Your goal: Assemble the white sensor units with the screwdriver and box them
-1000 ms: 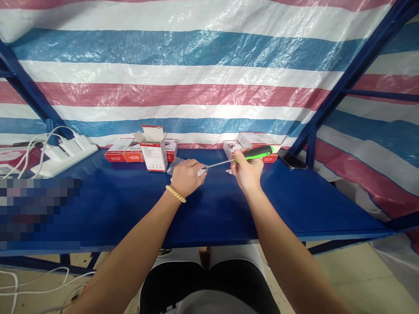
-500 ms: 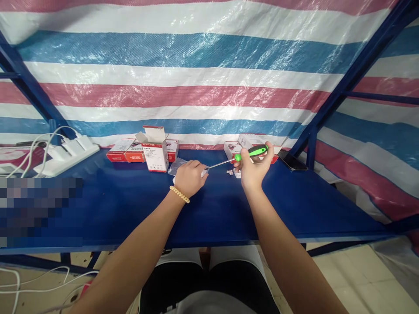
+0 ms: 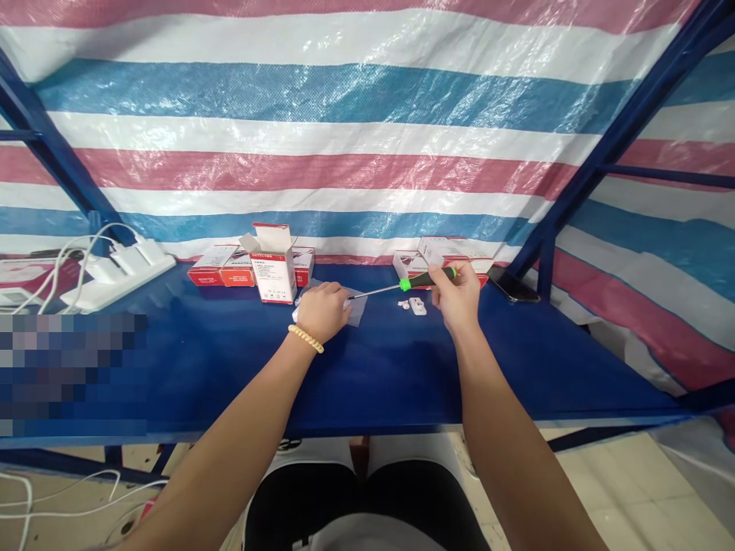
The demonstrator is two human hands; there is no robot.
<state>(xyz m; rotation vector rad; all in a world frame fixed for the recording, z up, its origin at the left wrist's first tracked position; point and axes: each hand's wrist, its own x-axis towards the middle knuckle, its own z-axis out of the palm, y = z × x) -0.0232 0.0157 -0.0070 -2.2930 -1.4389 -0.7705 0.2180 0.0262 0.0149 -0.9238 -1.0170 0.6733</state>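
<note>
My right hand (image 3: pixel 458 297) grips the green-and-black handle of a screwdriver (image 3: pixel 402 285); its metal shaft points left toward my left hand. My left hand (image 3: pixel 321 309), with a bead bracelet on the wrist, is closed over a small white part pressed on the blue shelf (image 3: pixel 373 367); the part is mostly hidden, and a clear plastic bag (image 3: pixel 357 308) lies under and beside it. The screwdriver tip sits at my left fingers. Two small white pieces (image 3: pixel 414 306) lie on the shelf below the shaft.
An upright red-and-white box (image 3: pixel 273 266) with open flaps stands behind my left hand, flat boxes (image 3: pixel 221 265) beside it. More boxes (image 3: pixel 445 249) and a dark phone (image 3: pixel 511 283) lie at the back right. A white power strip (image 3: pixel 118 272) with cables sits left. Striped tarp behind.
My right hand slid back along the screwdriver and moved right, so the handle now lies lower and flatter. The two white pieces have come into view. My left hand barely moved.
</note>
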